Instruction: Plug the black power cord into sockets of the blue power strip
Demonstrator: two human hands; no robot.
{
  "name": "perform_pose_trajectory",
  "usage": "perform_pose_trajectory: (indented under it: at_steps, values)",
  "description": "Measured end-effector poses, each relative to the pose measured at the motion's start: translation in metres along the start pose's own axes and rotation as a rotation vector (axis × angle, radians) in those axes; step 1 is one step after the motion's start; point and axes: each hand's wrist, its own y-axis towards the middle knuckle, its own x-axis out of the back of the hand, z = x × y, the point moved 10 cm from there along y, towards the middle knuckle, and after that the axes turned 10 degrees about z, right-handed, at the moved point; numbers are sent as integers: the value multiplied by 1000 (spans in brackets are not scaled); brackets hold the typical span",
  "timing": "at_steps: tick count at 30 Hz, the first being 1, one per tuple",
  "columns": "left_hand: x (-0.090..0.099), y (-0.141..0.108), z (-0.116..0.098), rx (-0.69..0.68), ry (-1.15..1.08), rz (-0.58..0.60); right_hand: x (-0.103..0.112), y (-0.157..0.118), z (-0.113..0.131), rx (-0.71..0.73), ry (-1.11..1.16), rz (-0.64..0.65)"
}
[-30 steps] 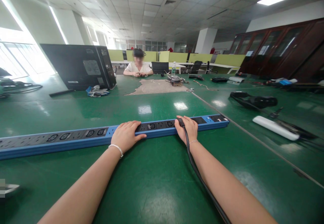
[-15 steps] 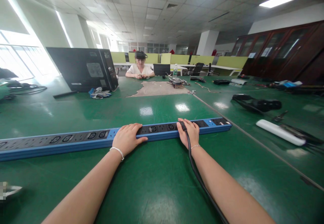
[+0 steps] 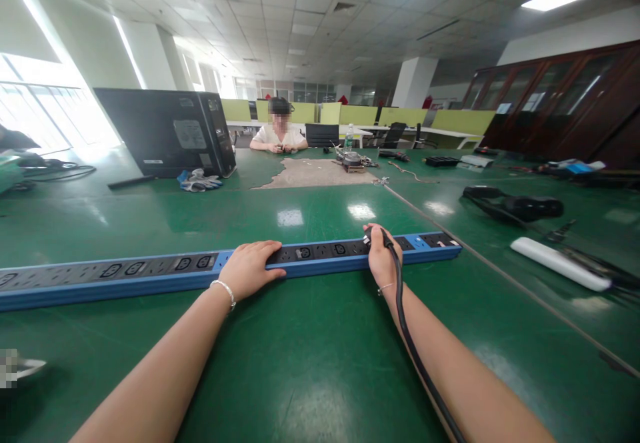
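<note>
A long blue power strip (image 3: 320,269) with black sockets lies across the green table. My left hand (image 3: 250,269) grips its middle, with the fingers over the top and the thumb along the near side. Just above the strip's right part, my right hand (image 3: 384,256) pinches a black power plug (image 3: 380,233). The plug is tilted out of the sockets, its metal prongs pointing left. From it a thick black cable (image 3: 413,346) runs over my right wrist and down past the bottom edge of the view.
A black computer case (image 3: 165,133) stands at the back left, with work gloves (image 3: 199,180) in front. Across the table sits a person (image 3: 279,133). To the right lie a white bar-shaped object (image 3: 560,264) and a black object (image 3: 515,204).
My right hand has lifted the plug off the strip and turned it, so its prongs now show. That hand also shifted right. My left hand stays on the strip.
</note>
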Motion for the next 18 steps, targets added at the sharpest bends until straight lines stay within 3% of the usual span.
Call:
perform_pose_trajectory:
  at_steps: [3,10,13,18]
  values:
    - [-1,1,-2,-60,-26,54,3,3,-11,-52,143,1]
    - [1,0,1,-63,-45,50,-5,-1,2,-15,84,78]
    - [-1,0,1,-68,-44,52,-20,-9,25,37,112,182]
    - [-1,1,1,-59,-57,37,-62,-31,80,145,134,385]
